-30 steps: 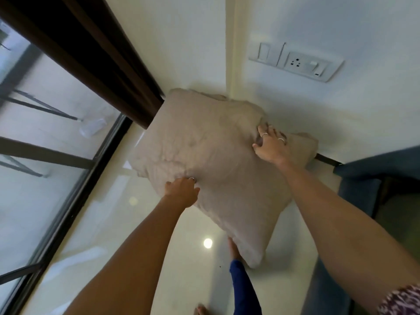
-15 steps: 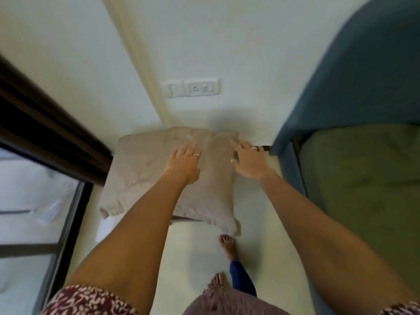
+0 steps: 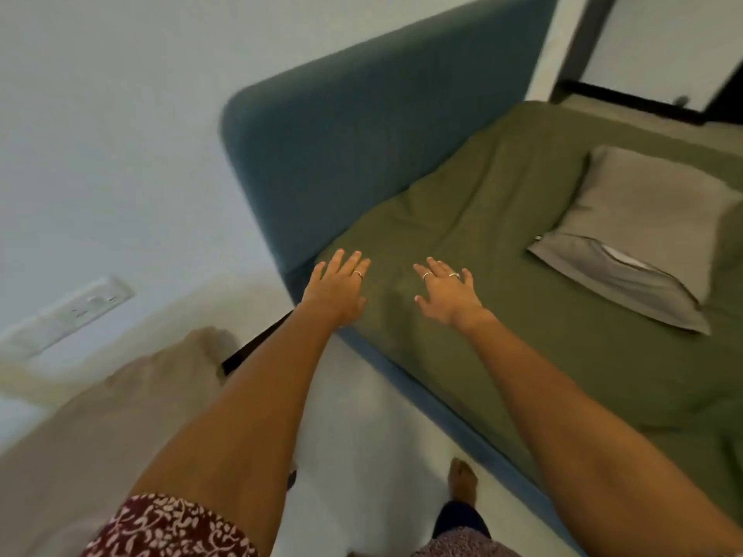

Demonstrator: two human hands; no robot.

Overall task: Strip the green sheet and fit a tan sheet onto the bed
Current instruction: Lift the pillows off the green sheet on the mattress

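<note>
Both hands reach out with fingers spread, holding nothing — the left hand (image 3: pixel 335 291) and right hand (image 3: pixel 448 293) over the near corner of the olive-green fitted sheet (image 3: pixel 522 299), which covers the blue upholstered bed (image 3: pixel 362 126). A grey rectangular pillow (image 3: pixel 643 235) lies on the sheet.

Left hand (image 3: pixel 335 291) and right hand (image 3: pixel 448 293) seen mid-frame, fingers spread flat, over corner of green sheet (image 3: pixel 502 315). Grey pillow (image 3: pixel 643 235) seen at right on sheet. Blue headboard (image 3: pixel 362 126) seen at top. Tan pillow (image 3: pixel 120 404) seen lower left.
</note>
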